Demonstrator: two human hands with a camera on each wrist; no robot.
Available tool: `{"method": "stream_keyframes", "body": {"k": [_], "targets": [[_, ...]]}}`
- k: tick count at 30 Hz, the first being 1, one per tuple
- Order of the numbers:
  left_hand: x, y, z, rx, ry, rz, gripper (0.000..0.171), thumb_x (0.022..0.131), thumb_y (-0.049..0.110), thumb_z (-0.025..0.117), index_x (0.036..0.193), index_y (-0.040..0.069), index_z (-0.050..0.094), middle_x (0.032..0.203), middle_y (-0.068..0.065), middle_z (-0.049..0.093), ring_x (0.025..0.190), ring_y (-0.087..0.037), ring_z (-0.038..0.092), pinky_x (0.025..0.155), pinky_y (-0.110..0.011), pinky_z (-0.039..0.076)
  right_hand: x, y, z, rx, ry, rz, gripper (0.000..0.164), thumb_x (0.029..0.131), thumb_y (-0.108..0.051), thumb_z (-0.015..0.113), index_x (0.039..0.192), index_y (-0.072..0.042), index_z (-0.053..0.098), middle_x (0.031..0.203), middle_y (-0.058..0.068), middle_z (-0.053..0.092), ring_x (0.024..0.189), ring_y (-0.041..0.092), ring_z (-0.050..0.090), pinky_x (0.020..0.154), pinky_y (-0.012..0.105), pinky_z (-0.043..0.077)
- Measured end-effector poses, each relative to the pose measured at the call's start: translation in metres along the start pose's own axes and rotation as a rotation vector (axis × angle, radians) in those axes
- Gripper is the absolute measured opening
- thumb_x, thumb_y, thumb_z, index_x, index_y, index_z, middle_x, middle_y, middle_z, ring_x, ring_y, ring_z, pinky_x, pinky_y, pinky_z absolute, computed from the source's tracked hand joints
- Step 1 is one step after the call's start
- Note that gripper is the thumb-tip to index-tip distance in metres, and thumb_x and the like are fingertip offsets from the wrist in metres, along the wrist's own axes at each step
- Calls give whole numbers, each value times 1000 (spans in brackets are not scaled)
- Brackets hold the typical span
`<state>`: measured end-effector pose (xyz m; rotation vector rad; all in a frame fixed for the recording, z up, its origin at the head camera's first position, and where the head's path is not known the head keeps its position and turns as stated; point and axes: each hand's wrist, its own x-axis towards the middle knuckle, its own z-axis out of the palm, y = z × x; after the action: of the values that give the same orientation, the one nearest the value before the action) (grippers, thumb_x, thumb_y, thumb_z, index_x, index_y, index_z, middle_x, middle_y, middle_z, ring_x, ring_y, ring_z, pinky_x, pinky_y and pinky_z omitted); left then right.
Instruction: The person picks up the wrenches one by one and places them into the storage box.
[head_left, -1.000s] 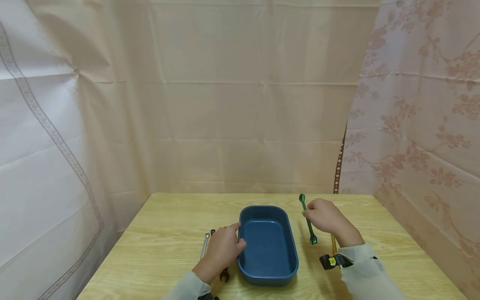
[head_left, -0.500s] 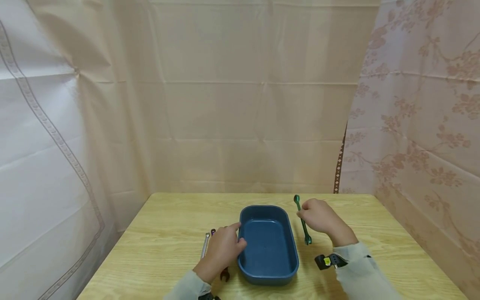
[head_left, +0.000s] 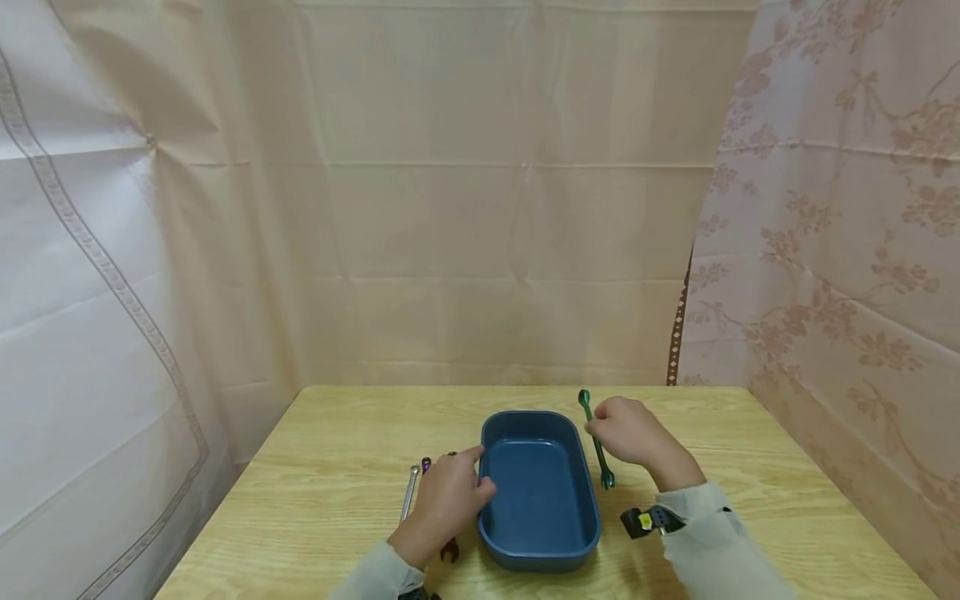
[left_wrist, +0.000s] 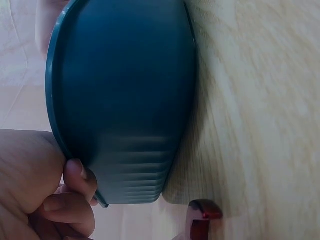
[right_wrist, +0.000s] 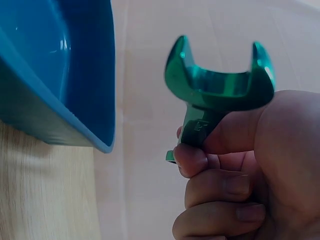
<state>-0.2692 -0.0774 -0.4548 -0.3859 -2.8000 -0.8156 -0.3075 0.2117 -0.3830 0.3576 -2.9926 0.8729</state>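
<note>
A deep blue plastic bin [head_left: 540,557] stands on the wooden table, and nothing lies inside it. At its left side my left hand [head_left: 444,504] holds the rim; the left wrist view has the fingertips [left_wrist: 80,175] curled at the edge of the bin [left_wrist: 125,95]. My right hand [head_left: 632,433] pinches a green metallic wrench [head_left: 599,457] by its shank, just right of the bin. Seen from the right wrist, the wrench's open end [right_wrist: 220,92] points toward the camera and the fingers [right_wrist: 217,192] are curled beneath it.
Left of the bin, partly covered by my left hand, lie a silver wrench [head_left: 409,493], a purple-ended tool [head_left: 426,464] and a dark red wrench [head_left: 450,551]. The wooden tabletop [head_left: 337,433] ends at a beige curtain [head_left: 480,250]; a floral one [head_left: 847,250] hangs to the right.
My right hand has moved left with the green wrench, closer to the bin. A yellow tool seen under the right wrist is now out of sight. My left hand stays at the rim.
</note>
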Motion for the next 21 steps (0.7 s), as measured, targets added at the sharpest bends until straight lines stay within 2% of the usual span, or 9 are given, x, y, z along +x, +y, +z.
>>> {"method": "stream_keyframes", "body": {"k": [13,21], "targets": [[-1,0,-1,5,-8,-14,54,85,16,65,136,1,65,42,14,39,35,-4,37,39,-21,24,6,-14,3,-27,-2,-36,38,97,-19,59,62,-18,44,58,-5,38,51,13,34,54,30,32],[0,1,-1,1,-4,-11,53,85,16,65,136,1,66,42,14,39,35,-4,36,39,-21,23,9,-23,12,-57,-20,-27,37,92,-12,55,59,-19,40,55,-6,34,49,12,27,50,28,26]]}}
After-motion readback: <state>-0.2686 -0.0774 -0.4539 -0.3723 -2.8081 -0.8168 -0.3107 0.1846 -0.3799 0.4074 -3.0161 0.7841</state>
